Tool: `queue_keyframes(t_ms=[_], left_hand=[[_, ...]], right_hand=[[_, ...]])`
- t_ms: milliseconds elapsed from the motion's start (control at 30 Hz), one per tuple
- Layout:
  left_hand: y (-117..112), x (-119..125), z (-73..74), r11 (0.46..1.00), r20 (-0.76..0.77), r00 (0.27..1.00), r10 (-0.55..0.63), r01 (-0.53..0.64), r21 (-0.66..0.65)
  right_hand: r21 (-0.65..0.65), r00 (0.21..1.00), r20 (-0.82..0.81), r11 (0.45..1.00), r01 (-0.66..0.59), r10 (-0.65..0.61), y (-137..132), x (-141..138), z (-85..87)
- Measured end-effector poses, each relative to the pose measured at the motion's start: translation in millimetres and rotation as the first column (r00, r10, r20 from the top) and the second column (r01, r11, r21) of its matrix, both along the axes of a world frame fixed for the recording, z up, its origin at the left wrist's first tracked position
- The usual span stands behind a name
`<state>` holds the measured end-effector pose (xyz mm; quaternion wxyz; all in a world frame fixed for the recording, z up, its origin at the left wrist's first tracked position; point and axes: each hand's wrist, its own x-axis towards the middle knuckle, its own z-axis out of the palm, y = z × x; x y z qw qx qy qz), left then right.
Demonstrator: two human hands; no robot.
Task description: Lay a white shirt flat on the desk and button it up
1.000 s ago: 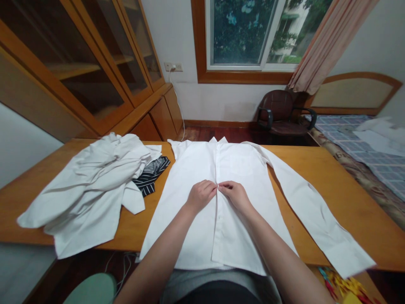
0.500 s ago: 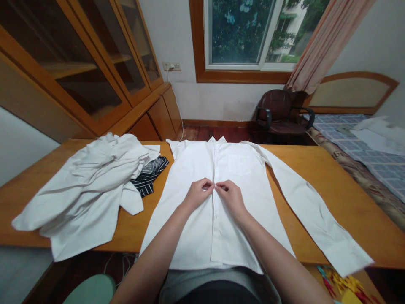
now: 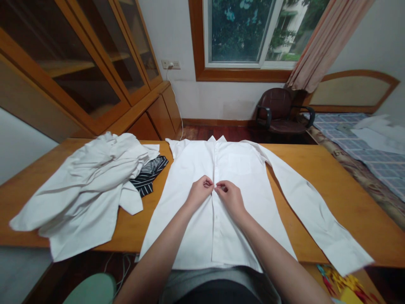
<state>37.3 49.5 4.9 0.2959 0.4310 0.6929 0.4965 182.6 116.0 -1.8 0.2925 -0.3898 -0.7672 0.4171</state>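
Observation:
A white long-sleeved shirt (image 3: 247,169) lies front side up on the wooden table, its collar at the far edge and its hem toward me. One sleeve stretches out to the right. Halfway down the button placket, my left hand (image 3: 202,188) pinches the cloth with thumb and forefinger. Close beside it, my right hand (image 3: 230,197) pinches the other side of the same spot. The fingertips of both hands nearly touch. Any button between them is hidden by the fingers.
On the left of the table (image 3: 341,181) lies a heap of white clothes (image 3: 91,181), with a black-and-white striped cloth (image 3: 146,177) under its edge. Below the front edge are a green stool (image 3: 91,290) and colourful items (image 3: 344,283). A chair (image 3: 275,110) stands beyond.
Both hands stay at the same place on the placket. My left hand's fingers have shifted slightly; the shirt lies as before.

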Motion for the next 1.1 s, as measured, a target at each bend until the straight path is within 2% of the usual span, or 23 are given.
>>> queue_keyframes(t_ms=[400, 567, 900, 1100], left_hand=[[-5, 9, -0.6, 0.995, -0.174, 0.981, 0.087, -0.079, 0.052], [-6, 11, -1.4, 0.995, -0.255, 0.963, 0.089, -0.075, 0.066], [-6, 13, -0.3, 0.998, -0.310, 0.949, 0.061, -0.058, 0.018], [-5, 12, 3.0, 0.996, -0.276, 0.958, 0.083, -0.087, -0.002]], right_hand=[[-0.092, 0.994, 0.076, 0.993, -0.067, 0.074, 9, 5, 17.0], [-0.178, 0.992, 0.106, 0.983, -0.043, 0.062, 14, 3, 19.6], [-0.286, 0.984, 0.137, 0.956, -0.069, 0.112, 22, 2, 19.3], [-0.308, 0.985, 0.115, 0.947, -0.087, 0.128, 24, 4, 18.6]])
